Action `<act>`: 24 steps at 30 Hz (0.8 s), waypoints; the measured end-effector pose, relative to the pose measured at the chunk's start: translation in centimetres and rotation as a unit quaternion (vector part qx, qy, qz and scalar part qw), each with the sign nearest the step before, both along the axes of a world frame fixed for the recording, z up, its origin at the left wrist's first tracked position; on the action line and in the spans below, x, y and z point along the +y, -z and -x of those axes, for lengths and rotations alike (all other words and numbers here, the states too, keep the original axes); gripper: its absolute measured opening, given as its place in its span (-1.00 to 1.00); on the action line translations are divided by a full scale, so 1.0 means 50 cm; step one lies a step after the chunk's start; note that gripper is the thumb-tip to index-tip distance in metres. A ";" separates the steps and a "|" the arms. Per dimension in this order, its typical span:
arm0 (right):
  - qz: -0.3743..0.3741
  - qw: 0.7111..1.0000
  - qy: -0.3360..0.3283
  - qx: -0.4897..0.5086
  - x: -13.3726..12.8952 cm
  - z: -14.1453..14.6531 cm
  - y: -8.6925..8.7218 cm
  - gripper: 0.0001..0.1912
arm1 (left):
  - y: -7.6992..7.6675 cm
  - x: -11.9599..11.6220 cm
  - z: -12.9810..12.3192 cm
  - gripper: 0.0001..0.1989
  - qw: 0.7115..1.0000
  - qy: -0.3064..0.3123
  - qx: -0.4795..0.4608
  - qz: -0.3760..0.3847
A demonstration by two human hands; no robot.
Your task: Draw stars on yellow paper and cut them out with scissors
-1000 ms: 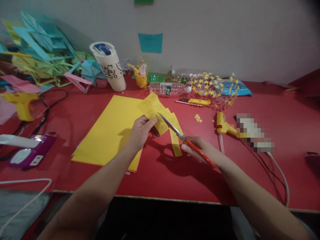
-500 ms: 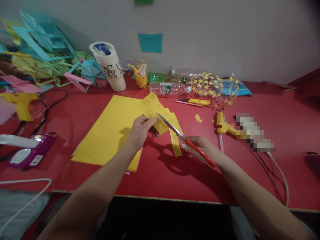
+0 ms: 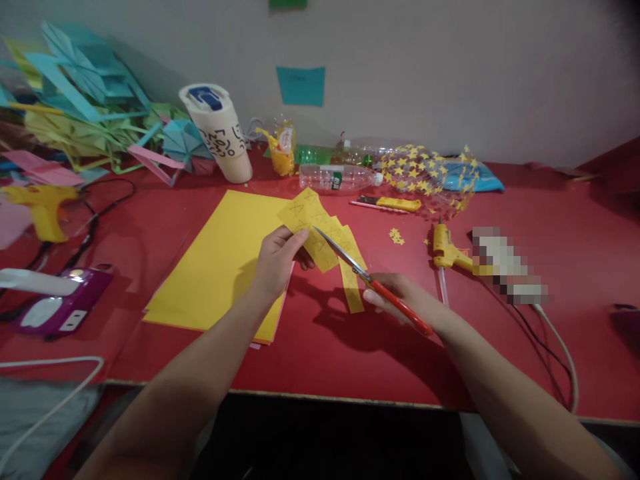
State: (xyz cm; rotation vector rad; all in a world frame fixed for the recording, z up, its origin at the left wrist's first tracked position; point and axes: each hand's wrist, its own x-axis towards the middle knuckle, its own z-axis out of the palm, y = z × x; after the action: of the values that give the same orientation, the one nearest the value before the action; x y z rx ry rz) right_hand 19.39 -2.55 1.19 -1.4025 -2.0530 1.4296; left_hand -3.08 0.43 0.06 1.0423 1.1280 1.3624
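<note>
Between thumb and fingers, my left hand (image 3: 280, 260) pinches a small yellow paper piece (image 3: 306, 212) with several stars drawn on it. My right hand (image 3: 397, 293) grips red-handled scissors (image 3: 395, 303), whose blades point up and left, overlapping the paper in view. Whether the blades touch the paper I cannot tell. Beneath and to the right lie yellow paper strips (image 3: 353, 287). Under my left forearm is a stack of yellow sheets (image 3: 215, 267). Tiny cut-out yellow stars (image 3: 397, 236) rest in a little pile beyond my right hand.
A yellow glue gun (image 3: 445, 248) lies at right, with another glue gun (image 3: 45, 207) at left beside a purple power socket (image 3: 65, 307). Toward the wall are a white tumbler (image 3: 220, 140), a clear bottle (image 3: 320, 179), a yellow cutter (image 3: 397, 204) and a star-covered bottle (image 3: 425, 170).
My left hand and the paper have shifted very slightly left and turned a little against the blades. The scissors and my right hand stay almost in place.
</note>
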 end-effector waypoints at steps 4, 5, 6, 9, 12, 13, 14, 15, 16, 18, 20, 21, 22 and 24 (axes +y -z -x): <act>0.003 1.000 0.006 0.001 -0.001 0.005 -0.005 -0.38 | 0.006 -0.003 0.000 -0.76 1.000 0.026 0.016 -0.003; 0.011 1.000 0.009 0.005 -0.002 0.006 -0.005 -0.39 | 0.007 -0.004 0.001 -0.76 0.999 0.029 0.017 -0.002; 0.020 1.000 0.014 0.010 -0.002 0.007 -0.005 -0.39 | 0.009 -0.004 0.001 -0.76 0.999 0.032 0.015 -0.001; 0.044 0.998 0.032 0.023 -0.006 0.011 -0.006 -0.40 | 0.011 -0.005 0.001 -0.76 0.999 0.035 0.004 0.004; 0.064 0.997 0.045 0.028 -0.008 0.014 -0.008 -0.38 | 0.009 -0.004 0.000 -0.76 0.999 0.033 -0.006 0.013; 0.069 0.996 0.048 0.029 -0.009 0.015 -0.008 -0.38 | 0.008 -0.004 -0.001 -0.75 0.999 0.032 -0.009 0.015; 0.074 0.996 0.050 0.029 -0.009 0.016 -0.008 -0.37 | 0.007 -0.004 -0.002 -0.75 0.999 0.030 -0.011 0.016; 0.078 0.995 0.053 0.030 -0.009 0.017 -0.008 -0.37 | 0.006 -0.004 -0.003 -0.75 0.999 0.029 -0.013 0.017; 0.080 0.995 0.056 0.032 -0.009 0.018 -0.007 -0.37 | 0.005 -0.004 -0.003 -0.75 0.999 0.028 -0.014 0.018; 0.085 0.994 0.061 0.039 -0.009 0.019 -0.003 -0.37 | 0.004 -0.004 -0.005 -0.75 0.999 0.029 -0.016 0.019; 0.089 0.993 0.065 0.051 -0.010 0.021 0.002 -0.38 | 0.004 -0.004 -0.006 -0.75 0.999 0.032 -0.021 0.020; 0.090 0.992 0.066 0.058 -0.012 0.022 0.005 -0.37 | 0.004 -0.005 -0.006 -0.75 0.999 0.034 -0.023 0.021; 0.090 0.991 0.068 0.066 -0.013 0.023 0.007 -0.37 | 0.004 -0.005 -0.006 -0.75 0.999 0.036 -0.025 0.023; 0.090 0.991 0.070 0.074 -0.017 0.026 0.010 -0.37 | 0.004 -0.005 -0.006 -0.75 0.998 0.040 -0.026 0.030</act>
State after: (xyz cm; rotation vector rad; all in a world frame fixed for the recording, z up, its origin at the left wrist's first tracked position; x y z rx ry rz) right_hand 18.11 -3.39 0.68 -1.4286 -1.7369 1.6384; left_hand -2.77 0.16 -0.14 0.9928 1.0710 1.2790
